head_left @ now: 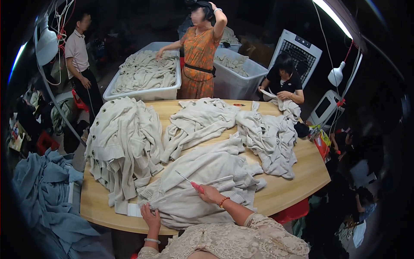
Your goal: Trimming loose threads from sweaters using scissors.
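A light beige knitted cardigan point(194, 177) lies spread on the wooden table point(302, 185) right in front of me. My left hand point(151, 216) rests on its near left edge, fingers apart on the knit. Above the middle of the cardigan, my right hand point(210, 194) is closed round a thin metal-shafted tool point(196, 187) with a pinkish-red handle. Its shaft points away and to the left; the exact kind of tip is too small to tell. Close to my left hand, a white strip point(134, 210) shows at the table edge.
A tall heap of buttoned beige cardigans point(116, 138) stands left; more knitwear point(202, 114) lies farther back and right point(269, 142). A seated co-worker point(284, 82) handles one. Another stands between white bins point(177, 82); a third stands far left. Blue-grey fabric point(47, 194) piles at left.
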### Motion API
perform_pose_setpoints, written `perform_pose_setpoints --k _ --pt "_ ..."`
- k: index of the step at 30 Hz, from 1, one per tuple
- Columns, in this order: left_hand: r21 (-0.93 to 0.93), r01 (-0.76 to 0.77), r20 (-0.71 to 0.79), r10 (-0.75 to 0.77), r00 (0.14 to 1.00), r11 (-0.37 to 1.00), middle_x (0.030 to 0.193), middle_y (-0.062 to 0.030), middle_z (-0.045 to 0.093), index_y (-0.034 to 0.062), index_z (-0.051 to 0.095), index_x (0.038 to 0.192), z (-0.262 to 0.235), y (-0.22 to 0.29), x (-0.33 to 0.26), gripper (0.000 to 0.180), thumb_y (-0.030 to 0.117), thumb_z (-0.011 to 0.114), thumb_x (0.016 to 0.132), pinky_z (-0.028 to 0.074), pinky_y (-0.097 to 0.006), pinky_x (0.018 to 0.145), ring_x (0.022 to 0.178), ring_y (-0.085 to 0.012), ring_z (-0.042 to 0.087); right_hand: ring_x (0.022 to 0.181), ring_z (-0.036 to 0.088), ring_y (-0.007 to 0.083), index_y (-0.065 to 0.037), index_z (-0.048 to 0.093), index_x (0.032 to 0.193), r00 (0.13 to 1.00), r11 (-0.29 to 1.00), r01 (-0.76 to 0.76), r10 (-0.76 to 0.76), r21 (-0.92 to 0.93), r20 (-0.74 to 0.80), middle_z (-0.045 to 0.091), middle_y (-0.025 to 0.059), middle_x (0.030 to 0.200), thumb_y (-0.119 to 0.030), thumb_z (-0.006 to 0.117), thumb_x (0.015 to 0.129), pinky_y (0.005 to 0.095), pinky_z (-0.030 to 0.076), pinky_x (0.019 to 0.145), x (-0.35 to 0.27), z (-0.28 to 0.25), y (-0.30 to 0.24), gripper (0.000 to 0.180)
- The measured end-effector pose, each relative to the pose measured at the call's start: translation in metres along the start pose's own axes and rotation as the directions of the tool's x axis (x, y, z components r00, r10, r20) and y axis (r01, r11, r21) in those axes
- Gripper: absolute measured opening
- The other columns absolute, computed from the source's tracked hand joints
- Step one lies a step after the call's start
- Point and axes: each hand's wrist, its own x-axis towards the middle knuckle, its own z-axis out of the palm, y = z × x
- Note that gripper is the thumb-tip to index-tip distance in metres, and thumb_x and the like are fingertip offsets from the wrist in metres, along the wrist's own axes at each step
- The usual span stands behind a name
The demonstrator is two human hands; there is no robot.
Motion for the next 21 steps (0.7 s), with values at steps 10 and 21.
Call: perform_pose_setpoints --k 10,21 --pt "-0.942 0.213 0.258 0.157 0.953 0.259 0.067 -0.0085 0.063 -0.0015 0.063 0.082 -0.117 0.206 0.103 0.02 0.015 0.065 0.094 0.047 -0.024 0.055 0.056 -0.0115 0.057 0.089 0.062 0.042 -0.007 0.059 0.101 0.997 0.998 -0.067 0.067 0.003 0.046 0.066 0.0219 0.092 -0.026 0.055 0.088 0.0505 0.048 0.078 -0.003 -0.013 -0.014 0.024" --pt "-0.721 0.525 -0.415 0.889 0.194 -0.452 0.149 -0.0366 0.024 0.0009 0.022 0.151 -0.239 0.369 0.114 0.098 0.056 0.065 0.084 0.025 -0.06 0.109 0.139 -0.0506 0.026 0.088 0.062 0.0415 -0.006 0.06 0.099 0.997 0.995 -0.078 0.076 0.063 0.029 0.066 0.0217 0.091 -0.023 0.058 0.084 0.0488 0.048 0.077 0.001 -0.009 -0.017 0.023"
